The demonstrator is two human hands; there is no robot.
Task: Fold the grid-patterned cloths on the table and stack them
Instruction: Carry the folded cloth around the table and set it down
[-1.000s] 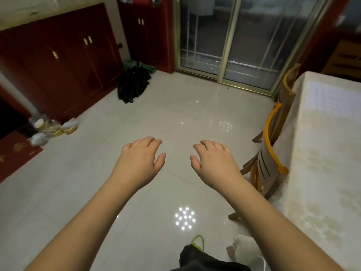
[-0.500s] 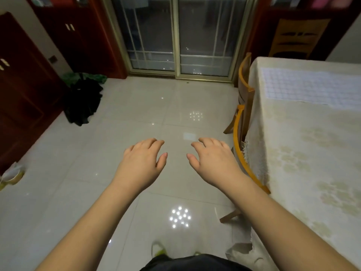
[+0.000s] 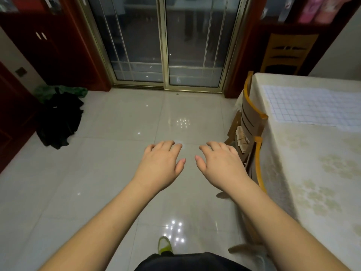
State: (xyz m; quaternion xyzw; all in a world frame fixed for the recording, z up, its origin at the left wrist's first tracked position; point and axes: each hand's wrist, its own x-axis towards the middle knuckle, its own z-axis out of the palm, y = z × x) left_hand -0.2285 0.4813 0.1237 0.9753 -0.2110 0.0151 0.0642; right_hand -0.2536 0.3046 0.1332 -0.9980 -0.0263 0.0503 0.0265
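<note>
Both palms face down over the tiled floor point(image 3: 109, 173), left hand point(image 3: 160, 165) and right hand point(image 3: 220, 165) empty, fingers loosely curled and slightly apart. The grid-patterned cloth point(image 3: 312, 106) lies flat on the table point(image 3: 312, 173), right of the hands.

empty left hand point(image 3: 161, 165), empty right hand point(image 3: 220, 166), grid-patterned cloth point(image 3: 314, 106)

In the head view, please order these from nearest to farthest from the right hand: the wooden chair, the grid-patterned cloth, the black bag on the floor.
From the right hand:
1. Wooden chair, just to its right, tucked against the table.
2. Grid-patterned cloth, farther right and ahead, flat on the table.
3. Black bag, far left on the floor, past the left hand.
</note>
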